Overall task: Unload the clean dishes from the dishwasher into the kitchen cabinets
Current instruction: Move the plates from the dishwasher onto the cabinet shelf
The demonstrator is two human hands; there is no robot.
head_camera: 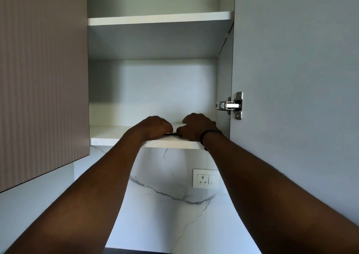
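- Both hands reach up into an open cabinet and rest on its lower shelf
- Left hand lies palm down, fingers curled over the left edge of a thin flat dish
- Right hand is curled at the dish's right edge, thumb toward the left hand; a dark band circles that wrist
- The dish lies flat on the lower shelf between the hands, mostly hidden; only a pale sliver with a dark rim shows, so what kind of dish it is I cannot tell
- Upper shelf spans the cabinet above
- The open door stands to the right, with a metal hinge on its inner face
- A ribbed closed door is on the left
- Below the cabinet, a marble-veined wall carries a white socket
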